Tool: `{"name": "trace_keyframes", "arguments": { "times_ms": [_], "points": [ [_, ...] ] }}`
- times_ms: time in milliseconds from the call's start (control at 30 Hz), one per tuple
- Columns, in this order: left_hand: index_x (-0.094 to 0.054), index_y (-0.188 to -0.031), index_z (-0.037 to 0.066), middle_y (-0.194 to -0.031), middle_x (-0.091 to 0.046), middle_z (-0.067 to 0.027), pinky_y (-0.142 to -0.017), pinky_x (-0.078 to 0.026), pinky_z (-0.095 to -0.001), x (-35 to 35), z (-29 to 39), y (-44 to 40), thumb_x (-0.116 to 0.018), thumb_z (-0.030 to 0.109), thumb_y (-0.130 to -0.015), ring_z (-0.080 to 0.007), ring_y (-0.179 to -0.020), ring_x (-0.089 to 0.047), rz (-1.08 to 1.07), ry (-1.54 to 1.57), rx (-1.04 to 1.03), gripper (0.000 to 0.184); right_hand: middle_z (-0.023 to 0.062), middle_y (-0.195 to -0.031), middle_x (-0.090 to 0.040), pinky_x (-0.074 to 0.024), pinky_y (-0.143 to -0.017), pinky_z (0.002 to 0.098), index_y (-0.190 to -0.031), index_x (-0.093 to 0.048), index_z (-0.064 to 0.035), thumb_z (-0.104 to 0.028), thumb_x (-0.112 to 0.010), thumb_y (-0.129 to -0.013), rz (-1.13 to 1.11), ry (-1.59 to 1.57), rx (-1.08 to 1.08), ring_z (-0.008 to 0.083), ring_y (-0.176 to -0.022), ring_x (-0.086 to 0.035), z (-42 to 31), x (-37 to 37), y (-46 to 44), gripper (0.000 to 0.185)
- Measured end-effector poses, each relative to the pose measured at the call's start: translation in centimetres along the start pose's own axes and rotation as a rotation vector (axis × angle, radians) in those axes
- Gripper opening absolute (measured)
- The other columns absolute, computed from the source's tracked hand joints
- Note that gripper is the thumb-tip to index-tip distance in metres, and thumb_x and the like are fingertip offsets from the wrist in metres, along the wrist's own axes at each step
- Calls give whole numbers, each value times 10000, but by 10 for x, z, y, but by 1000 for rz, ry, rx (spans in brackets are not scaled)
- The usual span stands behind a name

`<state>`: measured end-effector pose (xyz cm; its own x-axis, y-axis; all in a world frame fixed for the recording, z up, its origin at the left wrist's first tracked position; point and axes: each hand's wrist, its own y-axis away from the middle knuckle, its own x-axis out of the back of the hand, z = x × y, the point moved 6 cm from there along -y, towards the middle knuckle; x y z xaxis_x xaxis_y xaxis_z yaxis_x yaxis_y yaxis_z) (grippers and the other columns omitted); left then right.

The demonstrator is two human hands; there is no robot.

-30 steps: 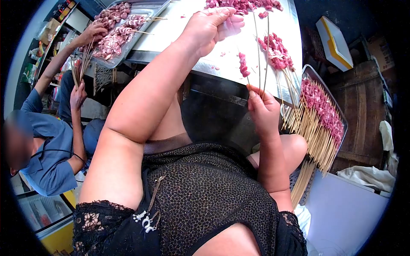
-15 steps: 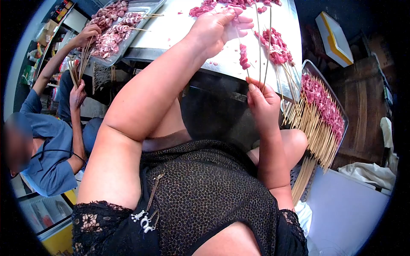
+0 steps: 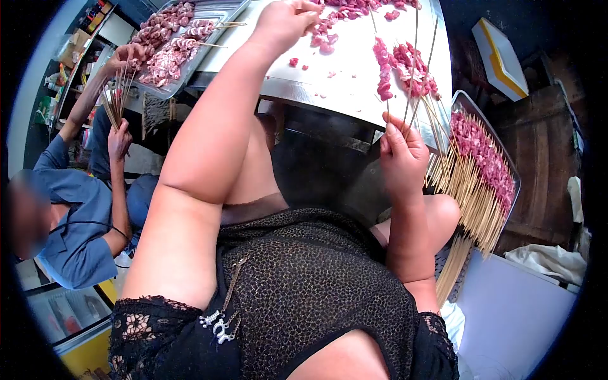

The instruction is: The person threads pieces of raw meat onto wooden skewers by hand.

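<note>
My left hand [image 3: 284, 25] is at the top, over the metal table [image 3: 288, 87], with its fingers curled together beside a pile of red meat pieces [image 3: 354, 9]. Whatever is between its fingertips is too small to make out. My right hand [image 3: 404, 151] pinches the lower ends of several thin skewers near the table's front edge. One of them carries a column of meat [image 3: 383, 71]; the others, such as the long one [image 3: 415, 69], look bare. Right behind them, loaded skewers [image 3: 411, 66] lie on the table's right side.
A tray of many meat skewers [image 3: 484, 158] stands at the right. At the left, a co-worker's hand [image 3: 119, 140] holds a bunch of skewers, and the other hand [image 3: 126, 58] touches meat in a metal tray [image 3: 209, 57]. A white and yellow box [image 3: 500, 58] is upper right.
My left hand has moved away from the skewer, up and left to the meat pile. My right hand has shifted right with the skewers. The meat column on the skewer looks longer.
</note>
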<state>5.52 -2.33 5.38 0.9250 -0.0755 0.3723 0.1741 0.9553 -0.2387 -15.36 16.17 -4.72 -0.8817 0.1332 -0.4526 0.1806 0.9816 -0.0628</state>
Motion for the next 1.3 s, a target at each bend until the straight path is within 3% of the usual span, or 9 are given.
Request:
{"name": "trace_keyframes", "arguments": {
  "times_ms": [100,167,333,433,667,700,800,933,1300],
  "points": [
    [-638,-1002,7,-824,-655,-41,-643,-465,-207,9,-22,-11,-623,122,-837,-73,-692,-577,-49,-172,44,202,-21,-620,-508,-278,-417,160,-1080,-581,28,-93,-538,-891,-9,-3,-13,28,-467,-387,3,-1,0,228],
    [-686,-953,99,-852,-667,-82,-714,-501,-296,-4,-11,-4,-655,197,-807,-168,-753,-627,-93,-522,-68,179,-21,-620,-510,-277,-415,160,-1080,-582,27,-94,-537,-892,-11,-6,-14,27,-466,-386,4,-1,-1,228],
    [-696,-886,111,-821,-672,-81,-708,-498,-299,-27,3,9,-710,172,-725,-187,-740,-636,-239,-638,-99,172,-21,-621,-511,-275,-414,160,-1083,-582,25,-95,-533,-894,-6,-7,-10,26,-465,-384,5,1,-3,229],
    [-697,-857,89,-772,-665,-99,-696,-503,-307,-23,3,18,-695,103,-659,-210,-727,-645,-478,-1053,87,198,-21,-623,-511,-274,-415,159,-1085,-581,26,-96,-533,-894,4,12,-22,24,-468,-383,3,2,-1,231],
    [-652,-952,55,-794,-654,-113,-664,-472,-319,-2,-5,5,-564,66,-761,-208,-698,-607,-107,-823,-230,211,-22,-626,-512,-273,-420,161,-1091,-581,22,-94,-540,-892,-25,-2,-28,23,-474,-384,5,1,-1,234],
    [-654,-1017,106,-887,-661,-136,-760,-507,-347,-8,1,3,-521,95,-844,-243,-855,-641,-145,-868,-199,219,-22,-627,-512,-273,-421,161,-1092,-581,21,-94,-541,-891,-23,-4,-41,23,-475,-384,6,0,0,235],
    [-661,-957,73,-752,-637,-121,-659,-471,-325,-21,-3,-2,-567,157,-827,-215,-698,-612,-124,-634,-185,181,-24,-630,-514,-272,-424,158,-1093,-583,16,-99,-542,-891,-36,7,-30,22,-476,-384,7,-1,0,235],
    [-670,-940,63,-751,-652,-119,-656,-479,-327,-34,6,1,-599,243,-819,-226,-710,-632,-104,-811,-116,228,-27,-634,-517,-272,-429,157,-1092,-586,13,-104,-544,-891,-17,35,-52,22,-482,-386,7,1,1,236],
    [-704,-804,83,-792,-665,-114,-697,-501,-327,-17,-11,2,-631,129,-743,-216,-722,-643,-306,-947,100,106,-44,-656,-532,-295,-469,141,-1077,-626,-19,-103,-582,-879,33,208,23,2,-516,-403,6,5,5,219]
  ]
}}
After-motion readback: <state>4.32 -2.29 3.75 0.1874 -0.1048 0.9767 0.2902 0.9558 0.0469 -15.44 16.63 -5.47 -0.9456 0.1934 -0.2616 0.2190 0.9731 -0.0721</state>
